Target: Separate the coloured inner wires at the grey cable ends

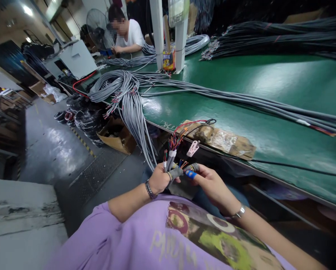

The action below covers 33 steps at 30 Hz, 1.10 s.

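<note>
Nearest to you is the front of your lavender shirt (128,234), with its printed panel, and just beyond it your two hands come together in front of the bench edge. Your left hand (160,180), with a dark bracelet watch at the wrist, is closed around a bunch of grey cables (170,162), whose stripped ends stand up above your fist in a spray of coloured wires (175,142). Your right hand (213,183), with a silver watch at the wrist and blue wrapping on one digit, is bent in close beside it, fingertips drawn together near a smaller fan of wire ends; you cannot tell from here whether they pinch one. Past your hands, a pink clip (193,148) sits at the bench edge, next to a taped cardboard strip (245,147) lying on the green bench (283,80). Farther over, a large cable coil (108,84) rests on the bench to your left, with long grey lengths running away to the right. Beyond stands a white post (157,33), with dark cable bundles (269,35) at the far right, a co-worker (135,35) in a white top, and a fan (96,28) behind.
</note>
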Each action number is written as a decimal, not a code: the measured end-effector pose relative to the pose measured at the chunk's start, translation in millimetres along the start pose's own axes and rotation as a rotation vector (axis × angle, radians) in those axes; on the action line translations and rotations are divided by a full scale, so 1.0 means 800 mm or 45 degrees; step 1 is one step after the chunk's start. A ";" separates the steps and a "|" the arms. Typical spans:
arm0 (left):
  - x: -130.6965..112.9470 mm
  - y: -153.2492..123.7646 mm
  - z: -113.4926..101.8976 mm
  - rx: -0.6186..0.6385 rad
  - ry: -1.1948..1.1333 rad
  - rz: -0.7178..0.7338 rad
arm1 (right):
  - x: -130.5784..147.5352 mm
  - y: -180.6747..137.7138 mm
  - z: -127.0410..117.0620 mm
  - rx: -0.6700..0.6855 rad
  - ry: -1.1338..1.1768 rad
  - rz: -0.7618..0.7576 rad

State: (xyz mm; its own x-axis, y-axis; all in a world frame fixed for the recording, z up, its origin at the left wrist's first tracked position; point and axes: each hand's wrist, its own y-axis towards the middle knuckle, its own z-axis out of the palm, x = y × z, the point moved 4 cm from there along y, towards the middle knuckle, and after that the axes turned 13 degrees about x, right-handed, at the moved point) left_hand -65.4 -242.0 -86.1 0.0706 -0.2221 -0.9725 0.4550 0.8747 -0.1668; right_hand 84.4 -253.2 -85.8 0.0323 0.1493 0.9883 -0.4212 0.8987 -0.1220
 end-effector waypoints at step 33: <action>-0.003 0.000 0.005 0.021 -0.101 -0.266 | -0.011 -0.009 0.003 -0.135 0.311 0.049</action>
State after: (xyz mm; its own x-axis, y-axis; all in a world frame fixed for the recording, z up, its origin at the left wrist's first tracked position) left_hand -62.4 -243.2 -83.3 0.0430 -0.4314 -0.9011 0.4818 0.7991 -0.3596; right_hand 85.4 -261.9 -93.2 0.2409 0.2679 0.9328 -0.3294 0.9266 -0.1811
